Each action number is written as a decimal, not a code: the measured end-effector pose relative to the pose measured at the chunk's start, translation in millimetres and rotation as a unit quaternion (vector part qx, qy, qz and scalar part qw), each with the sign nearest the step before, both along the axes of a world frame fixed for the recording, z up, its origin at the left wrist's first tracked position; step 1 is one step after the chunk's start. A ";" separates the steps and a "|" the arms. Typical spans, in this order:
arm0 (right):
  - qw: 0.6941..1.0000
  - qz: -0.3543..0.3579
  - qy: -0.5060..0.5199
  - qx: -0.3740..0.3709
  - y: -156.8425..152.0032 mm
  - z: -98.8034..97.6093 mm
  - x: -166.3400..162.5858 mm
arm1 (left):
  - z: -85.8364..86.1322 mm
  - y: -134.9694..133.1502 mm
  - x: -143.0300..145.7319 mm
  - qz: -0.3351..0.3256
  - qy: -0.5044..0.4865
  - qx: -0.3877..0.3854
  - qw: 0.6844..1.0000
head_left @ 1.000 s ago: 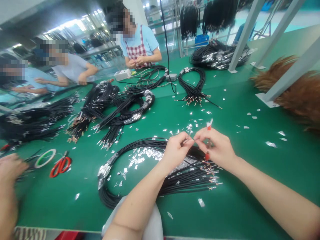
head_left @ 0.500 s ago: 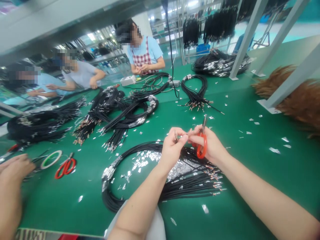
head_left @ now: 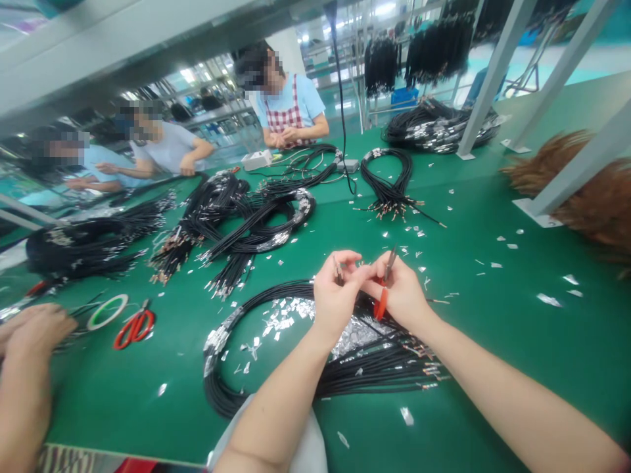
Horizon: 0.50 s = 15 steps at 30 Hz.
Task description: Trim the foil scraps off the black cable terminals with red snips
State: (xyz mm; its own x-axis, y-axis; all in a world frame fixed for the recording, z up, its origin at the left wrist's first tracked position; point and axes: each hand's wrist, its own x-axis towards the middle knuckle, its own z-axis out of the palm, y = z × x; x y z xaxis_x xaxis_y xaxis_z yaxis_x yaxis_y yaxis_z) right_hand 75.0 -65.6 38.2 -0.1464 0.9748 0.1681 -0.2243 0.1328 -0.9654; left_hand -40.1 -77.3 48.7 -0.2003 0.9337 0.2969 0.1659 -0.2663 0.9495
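Note:
My left hand (head_left: pixel 336 286) is closed in a pinch, with the dark, metallic-looking end of a cable (head_left: pixel 338 270) showing between its fingers. Against its fingertips is my right hand (head_left: pixel 405 289), closed around red-handled scissors (head_left: pixel 380 303). The scissor blades point up past the fingers, and the handles hang below. What the meeting fingertips pinch is hidden. Beneath both hands lies a looped bundle of black cables (head_left: pixel 217 384), with silver foil wraps on its left side and stripped, coppery ends to the right. Foil scraps (head_left: pixel 282 317) lie inside the loop.
More black cable bundles (head_left: pixel 290 226) lie across the green table (head_left: pixel 493 368). Left are a tape roll (head_left: pixel 109 313), another pair of red scissors (head_left: pixel 135 328) and another person's hand (head_left: pixel 42 328). Grey posts (head_left: pixel 572 171) stand right. Several co-workers sit opposite, one in a checked apron (head_left: pixel 284 118).
My right hand has turned, so the scissor handles now show edge-on and the blades have shifted left. Both hands stay together above the bundle. The whole view has shifted slightly.

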 end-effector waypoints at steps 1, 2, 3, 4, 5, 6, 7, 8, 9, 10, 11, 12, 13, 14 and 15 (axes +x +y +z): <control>1.000 -0.007 -0.012 0.009 -0.7 -0.8 0.0 | 0.4 -0.5 0.0 0.003 0.010 0.005 1.000; 1.000 -0.015 -0.020 0.015 -1.1 -1.5 0.1 | 0.5 -0.8 -0.2 0.005 0.016 0.009 1.000; 0.999 -0.022 -0.024 0.019 -1.2 -2.0 0.5 | 0.2 -0.8 -0.3 0.003 0.018 0.010 1.000; 0.999 -0.028 -0.026 0.019 -1.1 -2.2 1.0 | -0.4 -0.6 -0.5 0.000 0.016 0.006 1.000; 0.999 -0.032 -0.026 0.017 -0.7 -2.3 1.6 | -1.2 -0.3 -0.5 -0.007 0.012 -0.001 1.000; 0.999 -0.034 -0.024 0.011 -0.2 -2.3 2.1 | -2.2 0.2 -0.4 -0.016 0.006 -0.008 1.000; 0.999 -0.035 -0.021 0.005 0.5 -2.4 2.4 | -3.3 0.8 -0.1 -0.025 0.001 -0.012 1.000; 0.999 -0.036 -0.017 0.000 1.5 -2.7 2.6 | -4.4 1.4 0.3 -0.034 -0.002 -0.012 0.999; 0.999 -0.040 -0.015 -0.003 2.5 -3.2 2.8 | -5.4 2.1 0.7 -0.046 -0.006 -0.010 0.999; 0.999 -0.048 -0.014 -0.004 3.7 -4.0 3.1 | -6.2 2.8 1.0 -0.061 -0.011 -0.010 0.998; 0.998 -0.056 -0.018 -0.003 4.8 -4.9 3.8 | -6.8 3.5 1.1 -0.081 -0.019 -0.014 0.996; 0.997 -0.066 -0.027 -0.002 5.9 -5.7 5.0 | -7.0 4.2 0.9 -0.104 -0.031 -0.022 0.994; 0.996 -0.075 -0.043 -0.001 6.6 -6.2 6.9 | -6.9 5.0 0.4 -0.126 -0.047 -0.032 0.990; 0.995 -0.077 -0.064 0.001 7.0 -6.3 9.7 | -6.3 5.9 -0.3 -0.143 -0.069 -0.044 0.986; 0.994 -0.069 -0.086 0.001 6.8 -5.6 13.3 | -5.4 6.8 -1.3 -0.155 -0.096 -0.060 0.981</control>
State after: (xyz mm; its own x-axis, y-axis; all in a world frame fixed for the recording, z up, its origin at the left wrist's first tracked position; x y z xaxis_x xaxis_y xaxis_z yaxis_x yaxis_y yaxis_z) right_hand 88.4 -58.8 32.5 -0.0373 0.9872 0.1549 -0.0344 0.1536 -0.9875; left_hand -41.4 -70.6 43.3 0.0563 0.9844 0.1664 -0.0912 -0.1609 0.9827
